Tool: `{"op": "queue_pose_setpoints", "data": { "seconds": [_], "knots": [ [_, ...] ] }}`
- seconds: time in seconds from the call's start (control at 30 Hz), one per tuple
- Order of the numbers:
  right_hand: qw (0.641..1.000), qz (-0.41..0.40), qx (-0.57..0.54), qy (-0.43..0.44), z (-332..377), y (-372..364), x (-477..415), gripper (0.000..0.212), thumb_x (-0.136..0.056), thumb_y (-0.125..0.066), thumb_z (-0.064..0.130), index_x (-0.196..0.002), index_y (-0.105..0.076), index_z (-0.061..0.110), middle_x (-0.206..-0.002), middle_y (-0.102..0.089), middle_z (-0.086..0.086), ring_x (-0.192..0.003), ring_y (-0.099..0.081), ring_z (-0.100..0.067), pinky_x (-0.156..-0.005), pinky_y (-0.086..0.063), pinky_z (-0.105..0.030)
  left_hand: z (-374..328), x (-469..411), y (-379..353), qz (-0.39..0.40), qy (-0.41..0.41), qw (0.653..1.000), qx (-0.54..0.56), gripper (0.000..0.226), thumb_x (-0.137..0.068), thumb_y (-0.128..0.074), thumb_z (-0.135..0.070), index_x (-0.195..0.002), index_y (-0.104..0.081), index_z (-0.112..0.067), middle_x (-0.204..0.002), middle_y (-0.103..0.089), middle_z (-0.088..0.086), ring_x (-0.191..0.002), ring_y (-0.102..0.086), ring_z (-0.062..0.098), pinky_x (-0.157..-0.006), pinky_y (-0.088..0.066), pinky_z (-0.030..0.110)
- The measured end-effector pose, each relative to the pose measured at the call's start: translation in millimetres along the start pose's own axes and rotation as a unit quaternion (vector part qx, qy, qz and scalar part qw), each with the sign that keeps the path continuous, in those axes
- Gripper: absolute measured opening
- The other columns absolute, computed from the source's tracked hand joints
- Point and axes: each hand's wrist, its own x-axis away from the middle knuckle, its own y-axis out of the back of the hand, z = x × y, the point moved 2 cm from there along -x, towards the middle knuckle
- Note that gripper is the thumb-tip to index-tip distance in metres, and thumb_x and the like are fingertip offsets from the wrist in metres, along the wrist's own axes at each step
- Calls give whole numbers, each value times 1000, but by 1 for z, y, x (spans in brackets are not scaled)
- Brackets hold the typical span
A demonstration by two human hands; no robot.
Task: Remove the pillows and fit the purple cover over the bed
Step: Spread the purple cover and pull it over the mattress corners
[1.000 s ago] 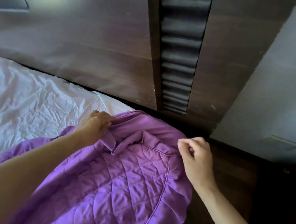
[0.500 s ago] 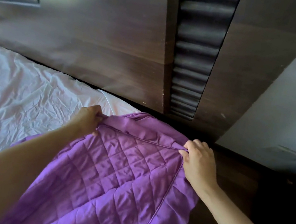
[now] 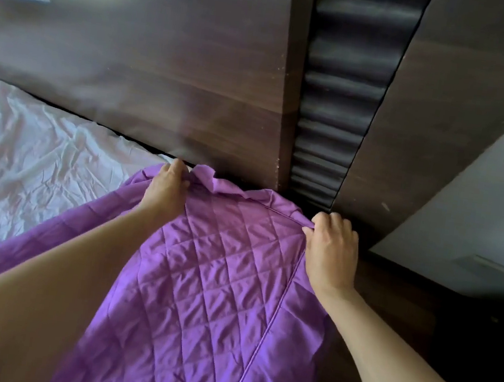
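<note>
Item: purple cover (image 3: pixel 216 282), quilted, likely soft, light and limp; you are stretching its corner over the far right of the bed (image 3: pixel 24 160) by the headboard (image 3: pixel 162 83), left hand (image 3: pixel 166 189) gripping the far hem, right hand (image 3: pixel 330 252) pinching the piped side edge, the firmest holds.

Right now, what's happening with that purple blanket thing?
A person is putting the purple cover on the bed. The left hand grips its top edge right by the wooden headboard, and the right hand pinches the piped seam at the corner. The cover reaches this corner only; the crumpled white sheet beside it is uncovered. No pillows show in this view.
</note>
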Motion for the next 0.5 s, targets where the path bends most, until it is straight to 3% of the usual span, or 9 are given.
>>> {"op": "queue_pose_setpoints", "data": {
  "seconds": [0.13,0.2,0.27,0.33,0.4,0.47,0.5],
  "knots": [
    [998,-20,-38,-50,-7,4,24,33,-82,-68,26,-107,-57,7,-94,-61,-13,-84,-57,-33,-68,-46,-41,3,23,-3,7,-112,992,59,51,-86,-57,2,-132,-37,-4,-138,-36,16,-117,-49,32,-95,-45,45],
    [997,-19,-43,-53,-9,5,38,37,-83,-66,25,-114,-55,7,-97,-62,-13,-85,-59,-32,-70,-47,-41,-3,39,0,-17,-128,990,47,60,-89,-57,-4,-140,-27,-13,-154,-15,11,-117,-50,33,-87,-50,49],
    [995,-18,-76,-60,-10,3,43,36,-84,-66,19,-116,-55,7,-99,-64,-12,-87,-60,-31,-74,-47,-41,-9,55,-4,-34,-118,992,23,61,-90,-58,-11,-141,-25,-18,-157,-3,9,-111,-54,39,-76,-53,49],
    [990,-26,-122,-64,-9,6,41,35,-82,-68,11,-114,-56,7,-100,-64,-12,-90,-61,-32,-77,-47,-41,-15,65,-7,-70,-131,989,15,52,-88,-60,-9,-134,-34,-12,-155,-9,15,-111,-53,42,-72,-54,46],
    [982,-34,-170,-75,-10,10,37,34,-80,-69,6,-112,-57,6,-100,-65,-11,-92,-61,-33,-80,-46,-42,-21,68,-11,-86,-198,976,10,36,-88,-60,-10,-120,-45,-7,-143,-29,21,-113,-50,41,-77,-54,48],
    [974,-40,-201,-95,-14,12,36,30,-81,-68,3,-109,-57,5,-100,-64,-11,-94,-60,-32,-83,-45,-42,-25,65,-22,-36,-275,960,-43,28,-93,-49,-27,-117,-50,-12,-128,-45,18,-113,-49,38,-86,-49,52],
    [969,-42,-217,-109,-16,12,36,26,-82,-66,3,-107,-57,5,-100,-64,-11,-94,-59,-31,-83,-45,-41,-27,61,-29,16,-286,955,-74,37,-94,-39,-37,-123,-49,-17,-129,-47,16,-117,-47,37,-91,-45,54]
  ]
}}
